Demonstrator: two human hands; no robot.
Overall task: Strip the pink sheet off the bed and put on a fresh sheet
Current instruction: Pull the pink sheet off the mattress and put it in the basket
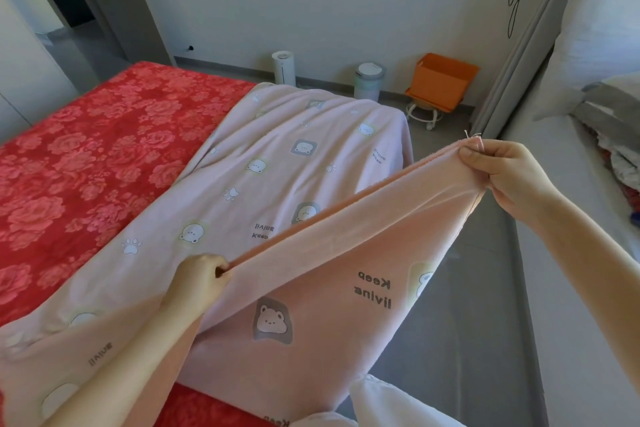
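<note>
The pink sheet (277, 163), printed with bears, paw marks and "Keep living", lies folded over the right part of the bed. Under it and to the left, a red rose-patterned cover (79, 163) spreads over the bed. My left hand (197, 282) grips the folded edge of the pink sheet low in the middle. My right hand (502, 173) pinches a corner of that same edge higher up on the right. Between the two hands the edge is stretched taut, and the cloth below it hangs down toward me.
A white cylinder (284, 68), a pale lidded bin (369, 81) and an orange box on a small wheeled stool (441, 83) stand by the far wall. White and grey bedding (595, 45) is piled on the right. Grey floor (464, 305) runs between.
</note>
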